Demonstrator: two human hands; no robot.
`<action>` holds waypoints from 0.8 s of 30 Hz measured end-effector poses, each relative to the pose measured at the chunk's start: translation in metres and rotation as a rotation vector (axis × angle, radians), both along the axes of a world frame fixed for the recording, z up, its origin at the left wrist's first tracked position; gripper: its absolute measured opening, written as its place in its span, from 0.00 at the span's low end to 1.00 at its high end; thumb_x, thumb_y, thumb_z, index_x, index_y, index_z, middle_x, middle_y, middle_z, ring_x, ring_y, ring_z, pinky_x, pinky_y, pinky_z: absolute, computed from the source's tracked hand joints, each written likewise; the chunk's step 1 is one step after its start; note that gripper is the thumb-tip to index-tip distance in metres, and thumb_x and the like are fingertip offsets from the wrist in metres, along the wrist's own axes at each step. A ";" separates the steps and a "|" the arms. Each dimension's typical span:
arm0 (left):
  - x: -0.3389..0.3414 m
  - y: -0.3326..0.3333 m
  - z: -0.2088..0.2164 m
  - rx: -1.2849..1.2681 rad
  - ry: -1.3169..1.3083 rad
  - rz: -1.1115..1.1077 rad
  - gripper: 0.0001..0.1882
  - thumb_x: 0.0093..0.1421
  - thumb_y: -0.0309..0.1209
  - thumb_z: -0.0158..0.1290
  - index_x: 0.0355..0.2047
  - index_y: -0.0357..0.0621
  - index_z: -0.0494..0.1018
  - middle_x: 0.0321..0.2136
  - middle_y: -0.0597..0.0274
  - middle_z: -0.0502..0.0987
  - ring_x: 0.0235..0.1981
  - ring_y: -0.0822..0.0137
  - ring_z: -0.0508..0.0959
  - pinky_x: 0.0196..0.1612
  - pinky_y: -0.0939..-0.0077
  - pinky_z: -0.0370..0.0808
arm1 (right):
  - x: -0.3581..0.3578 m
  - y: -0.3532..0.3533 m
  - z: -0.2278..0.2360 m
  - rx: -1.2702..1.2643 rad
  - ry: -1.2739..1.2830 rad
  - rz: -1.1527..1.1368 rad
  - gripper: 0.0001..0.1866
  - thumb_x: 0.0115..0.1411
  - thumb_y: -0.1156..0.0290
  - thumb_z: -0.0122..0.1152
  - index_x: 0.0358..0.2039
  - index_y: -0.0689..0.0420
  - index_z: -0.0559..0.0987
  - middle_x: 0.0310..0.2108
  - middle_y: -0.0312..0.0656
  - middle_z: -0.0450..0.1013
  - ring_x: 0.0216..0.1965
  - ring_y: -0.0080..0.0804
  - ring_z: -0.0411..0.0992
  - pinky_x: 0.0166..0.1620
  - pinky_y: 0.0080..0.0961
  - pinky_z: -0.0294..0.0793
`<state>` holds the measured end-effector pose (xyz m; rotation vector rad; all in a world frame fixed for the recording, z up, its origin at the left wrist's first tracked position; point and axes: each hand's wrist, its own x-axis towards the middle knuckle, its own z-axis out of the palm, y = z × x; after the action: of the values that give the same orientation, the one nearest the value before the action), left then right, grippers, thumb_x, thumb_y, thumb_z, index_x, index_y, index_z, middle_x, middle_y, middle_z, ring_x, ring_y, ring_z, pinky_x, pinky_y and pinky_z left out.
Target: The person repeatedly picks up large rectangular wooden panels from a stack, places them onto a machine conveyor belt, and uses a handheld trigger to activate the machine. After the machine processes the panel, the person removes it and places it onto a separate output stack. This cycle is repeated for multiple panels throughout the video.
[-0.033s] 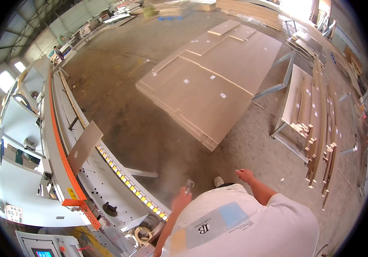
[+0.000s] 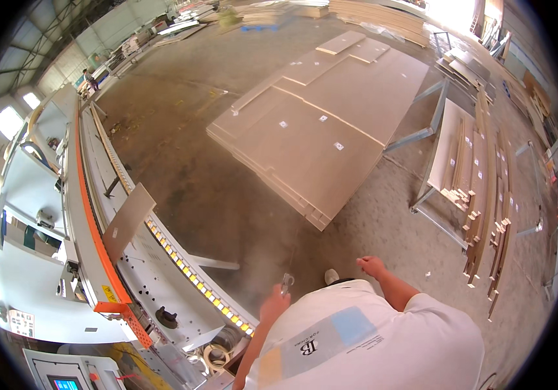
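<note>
My left hand [image 2: 274, 303] is closed around a small shiny metal tool [image 2: 287, 282] with a rounded, loop-like end, held upright beside my waist. Its exact kind cannot be made out. To the left of that hand runs a long edge-banding machine with a row of yellow rollers [image 2: 201, 285] along its side. A brown panel [image 2: 127, 222] lies tilted across the machine bed, apart from both hands. My right hand [image 2: 372, 265] hangs in front of my body with its fingers curled together. Whatever may be between those fingers is hidden.
Ahead on the floor lies a low, wide stack of brown panels [image 2: 350, 133]. Metal racks on the right carry long narrow strips [image 2: 480, 175]. An orange guard rail [image 2: 90, 208] follows the machine, with a control screen [image 2: 64, 383] at lower left. A person [image 2: 89, 79] stands far off.
</note>
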<state>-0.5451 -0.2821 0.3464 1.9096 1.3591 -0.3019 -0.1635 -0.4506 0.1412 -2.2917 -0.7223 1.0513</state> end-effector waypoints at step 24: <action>-0.170 -0.119 0.016 0.297 -0.034 0.081 0.21 0.69 0.47 0.49 0.55 0.53 0.75 0.47 0.53 0.82 0.47 0.50 0.81 0.52 0.58 0.77 | -0.050 0.258 0.099 0.350 0.818 0.098 0.16 0.70 0.56 0.58 0.39 0.57 0.81 0.31 0.37 0.78 0.32 0.26 0.77 0.38 0.27 0.81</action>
<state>-0.7150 -0.4013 0.3623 2.0806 1.5215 -0.0271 -0.2137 -0.1923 0.2400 -1.3589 -0.6007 1.6002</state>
